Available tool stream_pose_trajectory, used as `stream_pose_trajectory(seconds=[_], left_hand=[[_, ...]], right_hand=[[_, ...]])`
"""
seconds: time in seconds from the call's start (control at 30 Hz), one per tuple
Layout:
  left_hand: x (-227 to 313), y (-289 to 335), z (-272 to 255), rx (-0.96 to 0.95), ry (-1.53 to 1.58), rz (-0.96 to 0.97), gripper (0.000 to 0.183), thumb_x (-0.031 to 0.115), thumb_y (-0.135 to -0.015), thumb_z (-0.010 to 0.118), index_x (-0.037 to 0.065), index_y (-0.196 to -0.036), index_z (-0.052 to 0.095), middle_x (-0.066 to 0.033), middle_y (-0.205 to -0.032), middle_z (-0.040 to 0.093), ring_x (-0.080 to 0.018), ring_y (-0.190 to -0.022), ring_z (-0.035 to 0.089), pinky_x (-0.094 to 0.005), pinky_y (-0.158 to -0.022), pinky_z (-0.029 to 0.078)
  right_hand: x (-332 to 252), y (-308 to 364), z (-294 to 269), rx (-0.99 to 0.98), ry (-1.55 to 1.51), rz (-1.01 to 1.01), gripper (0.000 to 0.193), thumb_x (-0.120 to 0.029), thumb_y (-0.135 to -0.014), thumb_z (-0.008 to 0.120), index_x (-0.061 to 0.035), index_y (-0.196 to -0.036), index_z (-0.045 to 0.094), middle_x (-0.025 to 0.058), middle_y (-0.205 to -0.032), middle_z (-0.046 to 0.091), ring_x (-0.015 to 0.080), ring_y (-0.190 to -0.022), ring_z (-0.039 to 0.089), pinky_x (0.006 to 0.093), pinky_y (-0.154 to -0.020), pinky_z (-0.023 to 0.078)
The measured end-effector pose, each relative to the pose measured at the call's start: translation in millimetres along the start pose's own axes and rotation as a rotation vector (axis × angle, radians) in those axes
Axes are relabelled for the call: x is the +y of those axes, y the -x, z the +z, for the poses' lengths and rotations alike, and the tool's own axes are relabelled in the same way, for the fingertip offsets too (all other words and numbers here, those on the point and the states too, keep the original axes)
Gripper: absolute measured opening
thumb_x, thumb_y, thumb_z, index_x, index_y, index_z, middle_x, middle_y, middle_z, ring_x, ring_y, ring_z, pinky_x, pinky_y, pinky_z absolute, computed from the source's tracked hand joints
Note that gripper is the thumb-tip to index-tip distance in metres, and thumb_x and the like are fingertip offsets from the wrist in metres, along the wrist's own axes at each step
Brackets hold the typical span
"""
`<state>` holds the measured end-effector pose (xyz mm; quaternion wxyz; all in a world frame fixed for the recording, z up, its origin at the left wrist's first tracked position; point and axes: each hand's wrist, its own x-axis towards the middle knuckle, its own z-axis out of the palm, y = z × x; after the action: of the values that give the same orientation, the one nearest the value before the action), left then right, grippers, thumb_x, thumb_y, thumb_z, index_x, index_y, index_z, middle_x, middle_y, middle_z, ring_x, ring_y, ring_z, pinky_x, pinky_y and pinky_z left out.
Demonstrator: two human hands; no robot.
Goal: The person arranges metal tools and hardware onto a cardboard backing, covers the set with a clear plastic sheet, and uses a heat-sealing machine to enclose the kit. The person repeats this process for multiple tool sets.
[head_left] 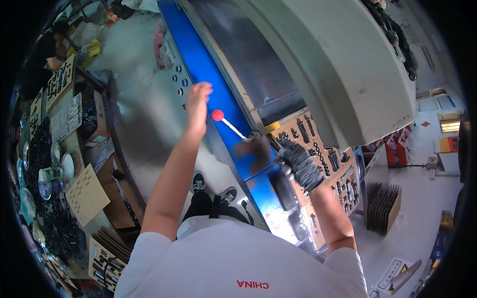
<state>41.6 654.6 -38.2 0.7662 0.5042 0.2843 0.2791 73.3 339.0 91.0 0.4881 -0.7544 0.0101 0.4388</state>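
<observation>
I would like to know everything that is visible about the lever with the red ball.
The lever has a smooth red ball, perhaps plastic, on a slim, straight, pale rod. It slants over the blue machine, ball end nearest the left hand; how its lower end is fixed is unclear. Neither that hand nor the gloved right hand appears to touch it.

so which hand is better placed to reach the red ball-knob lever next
Probably the left hand: it looks open and is close beside the red ball knob. The gloved right hand is farther off, over the tan board of black parts.
</observation>
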Motion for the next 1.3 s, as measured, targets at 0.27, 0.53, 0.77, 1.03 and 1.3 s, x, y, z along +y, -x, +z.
stream_pose_trajectory(seconds=[0.27, 0.53, 0.77, 1.03, 1.3], left_hand=[[-113, -125, -69, 0.339, -0.608, 0.102, 0.042, 0.026, -0.096, 0.059, 0.004, -0.132, 0.056, -0.0195, -0.116, 0.072, -0.0387, -0.107, 0.07, -0.0477, -0.091, 0.054], [-52, -104, -103, 0.091, -0.475, -0.132, 0.062, 0.037, -0.095, 0.06, -0.006, -0.138, 0.049, -0.0307, -0.122, 0.068, -0.0457, -0.115, 0.065, -0.0479, -0.098, 0.053], [42, 122, -257, 0.563, -0.535, 0.03, 0.041, 0.024, -0.098, 0.06, 0.001, -0.132, 0.059, -0.019, -0.13, 0.065, -0.0303, -0.122, 0.063, -0.0415, -0.106, 0.048], [74, 465, -485, 2.18, -0.476, 0.091, 0.027, 0.008, -0.096, 0.059, -0.003, -0.121, 0.061, -0.019, -0.118, 0.056, -0.0315, -0.111, 0.057, -0.0401, -0.101, 0.045], [-24, 583, -559, 2.514, 0.466, 0.031, 0.039, 0.029, -0.109, 0.049, -0.004, -0.129, 0.051, -0.0169, -0.122, 0.057, -0.0264, -0.113, 0.056, -0.0373, -0.102, 0.045]], right_hand=[[82, 43, -2, 0.136, 0.068, -0.26, 0.05, 0.0, -0.1, 0.052, -0.005, -0.149, 0.053, 0.0063, -0.117, 0.069, 0.0121, -0.099, 0.061, 0.0271, -0.083, 0.051], [96, 38, -24, 0.679, 1.303, -0.894, 0.034, -0.017, -0.102, 0.058, -0.0018, -0.131, 0.066, 0.0167, -0.126, 0.07, 0.0355, -0.117, 0.066, 0.0444, -0.103, 0.05], [43, -63, 234, -0.265, 0.768, -1.153, 0.024, -0.017, -0.104, 0.06, 0.0004, -0.116, 0.07, 0.0157, -0.111, 0.073, 0.0326, -0.104, 0.069, 0.042, -0.095, 0.053], [23, -33, 605, -1.173, 0.735, -1.21, 0.02, -0.02, -0.101, 0.065, -0.0057, -0.114, 0.073, 0.0164, -0.106, 0.072, 0.0324, -0.097, 0.07, 0.0413, -0.086, 0.056], [190, 122, 985, -1.483, 1.022, -1.17, 0.029, -0.03, -0.098, 0.068, -0.0057, -0.112, 0.071, 0.0178, -0.106, 0.074, 0.0343, -0.099, 0.071, 0.0423, -0.091, 0.054]])
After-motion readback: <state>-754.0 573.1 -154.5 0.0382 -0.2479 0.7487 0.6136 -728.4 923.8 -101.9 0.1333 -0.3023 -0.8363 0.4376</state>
